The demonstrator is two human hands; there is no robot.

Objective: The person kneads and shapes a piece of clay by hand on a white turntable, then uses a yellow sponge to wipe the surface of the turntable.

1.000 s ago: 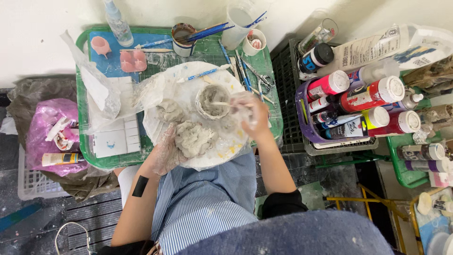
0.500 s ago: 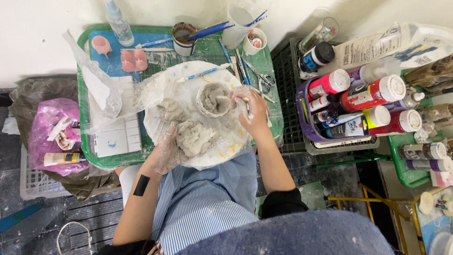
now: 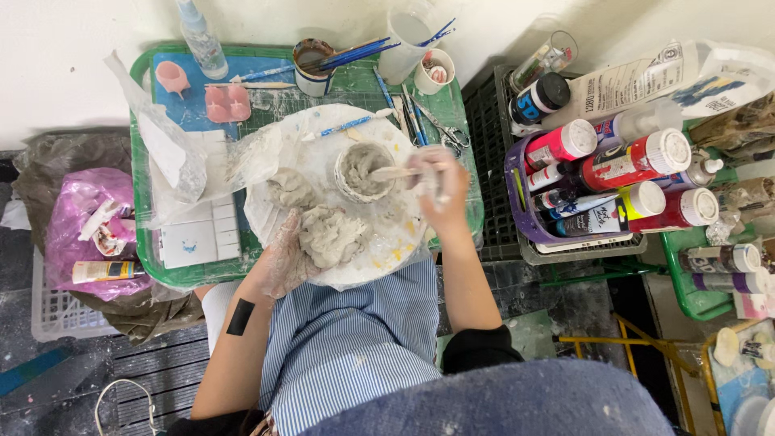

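Looking down from the head view, I find my right hand (image 3: 438,184) closed in a narrow grip on a pale flat stick (image 3: 395,171), whose far end is sunk in the grey paste inside the small cup (image 3: 363,171). Half a second ago that hand sat lower and closer to the cup, at its right rim; now it has drawn off to the right, and the stick lies nearly level between fingers and cup. A full second ago the stick's tip was inside the cup as well.

My left hand (image 3: 284,260), in a thin clear glove, rests at the near left edge of the white round plate (image 3: 387,242), fingers loosely curled against the large lump of grey clay (image 3: 331,234) — touching it, not lifting it. Its place has not changed across the three frames. A smaller grey lump (image 3: 291,190) lies just behind, beside the cup's left side.

The cup stands upright on the plate, toward its far right part, between the two hands and nearer the right one.

Surroundings: the plate sits on a green tray (image 3: 145,202); a blue-handled brush (image 3: 347,125) lies across the plate's far rim. A pink mould (image 3: 228,102) and a jar of brushes (image 3: 313,64) stand at the tray's far side. To the right, a purple basket (image 3: 517,202) holds paint bottles — red, pink and white-capped.
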